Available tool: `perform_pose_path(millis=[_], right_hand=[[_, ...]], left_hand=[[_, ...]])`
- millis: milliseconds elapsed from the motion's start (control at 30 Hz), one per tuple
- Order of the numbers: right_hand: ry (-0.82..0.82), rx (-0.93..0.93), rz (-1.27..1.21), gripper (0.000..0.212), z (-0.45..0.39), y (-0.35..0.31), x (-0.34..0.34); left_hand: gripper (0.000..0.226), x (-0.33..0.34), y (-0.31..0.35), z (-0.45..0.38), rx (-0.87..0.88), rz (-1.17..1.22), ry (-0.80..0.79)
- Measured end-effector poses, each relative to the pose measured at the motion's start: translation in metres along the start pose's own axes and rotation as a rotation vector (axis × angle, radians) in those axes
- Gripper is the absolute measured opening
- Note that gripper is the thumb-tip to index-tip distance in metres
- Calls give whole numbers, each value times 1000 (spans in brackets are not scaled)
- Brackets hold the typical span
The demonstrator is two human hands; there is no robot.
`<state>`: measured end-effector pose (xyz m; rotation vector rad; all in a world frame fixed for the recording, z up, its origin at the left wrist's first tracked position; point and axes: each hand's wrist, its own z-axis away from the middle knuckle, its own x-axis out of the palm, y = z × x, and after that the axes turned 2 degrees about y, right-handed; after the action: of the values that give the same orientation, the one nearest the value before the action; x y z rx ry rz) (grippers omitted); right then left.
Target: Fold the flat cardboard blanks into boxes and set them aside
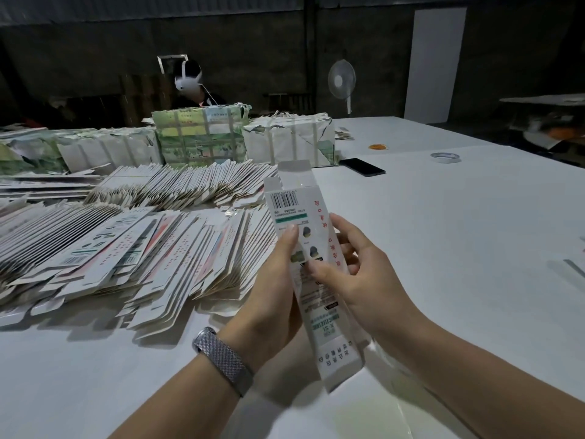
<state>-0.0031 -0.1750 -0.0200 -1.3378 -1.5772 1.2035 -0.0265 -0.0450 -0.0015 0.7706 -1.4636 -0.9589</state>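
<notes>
Upright between both hands, cardboard blank (302,236), left hand (272,293) gripping, right hand (357,274) pinching.

Dim room: dark wall (253,42), white table (459,232), standing fan (341,80) (far side).

Just my one head cam, looking forward and down, close on my hands, table (443,248) stretching into the upper frame.

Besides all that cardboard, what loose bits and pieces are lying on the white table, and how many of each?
Phone: 1
Roll of tape: 1
Bunch of orange rubber bands: 1
Total: 3
</notes>
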Motion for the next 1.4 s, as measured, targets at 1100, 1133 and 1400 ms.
perform_pose_path(millis=[1100, 1133, 1400], right_hand=[[-160, -57, -97, 73, 14, -1, 12], [-167, -57, -101, 72, 14, 0, 13], [-94, -94, -129, 42, 4, -6, 6]], left_hand=[[25, 4, -1, 3, 222, -208, 165], [25, 4, -2, 3, 229, -213, 161], [33, 3, 0, -1, 220, -250, 124]])
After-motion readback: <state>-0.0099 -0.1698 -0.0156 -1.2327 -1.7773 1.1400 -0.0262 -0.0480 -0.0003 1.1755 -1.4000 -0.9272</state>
